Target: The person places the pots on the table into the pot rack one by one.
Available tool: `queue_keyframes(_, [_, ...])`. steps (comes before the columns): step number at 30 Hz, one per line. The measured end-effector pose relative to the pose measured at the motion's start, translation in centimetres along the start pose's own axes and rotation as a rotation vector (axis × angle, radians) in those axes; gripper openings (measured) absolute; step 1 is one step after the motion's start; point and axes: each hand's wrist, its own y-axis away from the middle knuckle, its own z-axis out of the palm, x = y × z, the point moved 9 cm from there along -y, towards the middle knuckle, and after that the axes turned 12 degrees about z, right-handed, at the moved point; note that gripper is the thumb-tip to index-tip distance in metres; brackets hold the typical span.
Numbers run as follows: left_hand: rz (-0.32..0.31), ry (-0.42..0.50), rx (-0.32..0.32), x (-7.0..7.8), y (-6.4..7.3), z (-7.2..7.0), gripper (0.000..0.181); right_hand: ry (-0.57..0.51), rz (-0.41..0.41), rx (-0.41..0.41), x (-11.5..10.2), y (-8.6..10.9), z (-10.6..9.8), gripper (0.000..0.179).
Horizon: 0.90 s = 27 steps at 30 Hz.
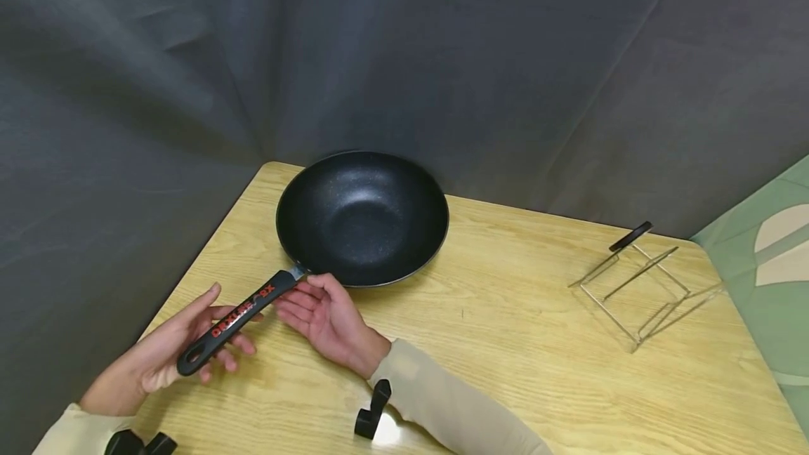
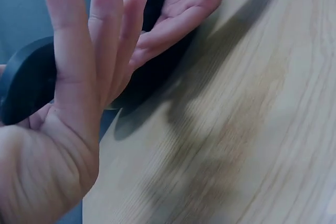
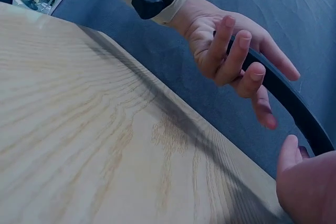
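Note:
A black wok sits near the back left of the table, its inside facing up. Its long black handle with red lettering slants toward the front left, raised over the tabletop. My left hand is beside the handle's end, thumb apart on the near side and fingers extended beneath it. Close to the neck, my right hand is palm up, its loosely bent fingers reaching under the handle. In the right wrist view, the handle runs past the left hand's spread fingers, uncurled around it.
A thin metal wire rack with a black grip stands on the right of the wooden table. Dark grey cloth hangs behind and to the left. Each wrist carries a black camera mount.

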Motion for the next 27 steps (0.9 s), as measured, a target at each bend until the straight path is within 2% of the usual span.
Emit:
queue_keyframes(7, [-0.058,-0.035,0.005,-0.9,-0.6,-0.2,0.086,-0.026,-0.044,-0.029,-0.3,-0.7,0.7,0.027])
queue_keyframes(14, [-0.077,-0.055,0.015,-1.3,-0.9,-0.3,0.087,-0.079,-0.043,-0.053,-0.3,-1.3,1.0,0.019])
queue_keyframes(18, [-0.062,-0.017,0.015,-1.6,-1.0,-0.1,0.082,-0.091,-0.036,-0.077,-0.1,-1.6,1.2,0.023])
queue_keyframes(23, [-0.023,0.024,-0.015,-2.1,-1.1,0.6,0.074,-0.063,-0.026,-0.101,0.2,-1.9,1.5,0.03])
queue_keyframes(27, [-0.005,0.008,0.004,-2.7,-1.3,1.0,0.068,-0.051,-0.025,-0.114,0.4,-2.0,1.8,0.039])
